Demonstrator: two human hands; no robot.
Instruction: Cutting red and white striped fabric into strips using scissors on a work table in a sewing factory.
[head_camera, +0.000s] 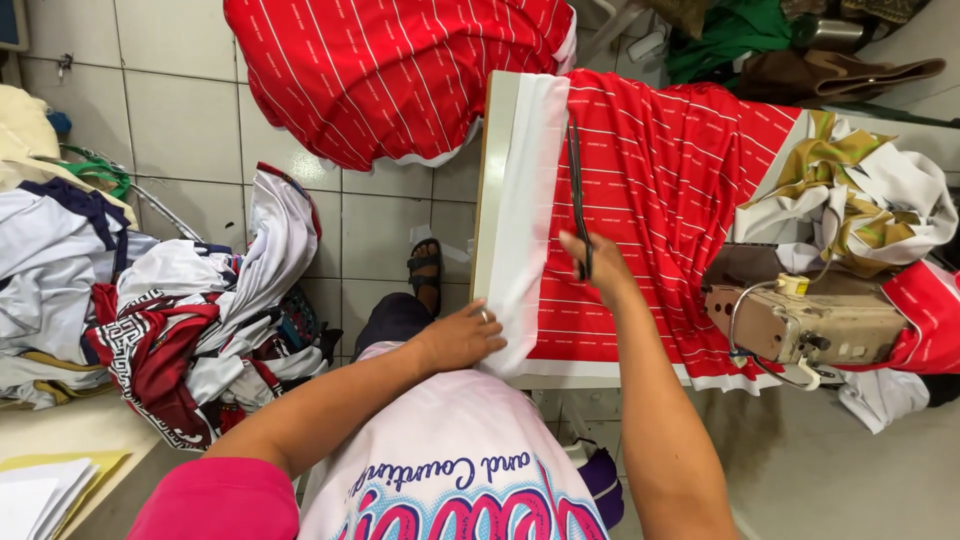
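A heap of white, maroon and patterned garments (190, 320) lies far to the left of the left hand (462, 338), on the tiled floor (190, 120). The left hand rests flat, fingers together, pressing down the near end of a white fabric strip (525, 200) at the table's edge; a ring shows on one finger. The strip runs away from that hand along the left rim of the sewing table (492, 180), and just to its right lies the red fabric with thin white stripes (660, 190), spread over the tabletop and continuing past the far edge in a bunched fold.

The right hand (598, 265) sits on the red fabric, a little right of and beyond the left hand, fingers closed around the handles of dark scissors (577, 190). The blades point away from the hand along the seam between white strip and red cloth; whether they are parted cannot be told.

Right of the right hand stands a beige sewing machine (800, 320), and beyond it a crumpled pile of white and gold cloth (860, 190).
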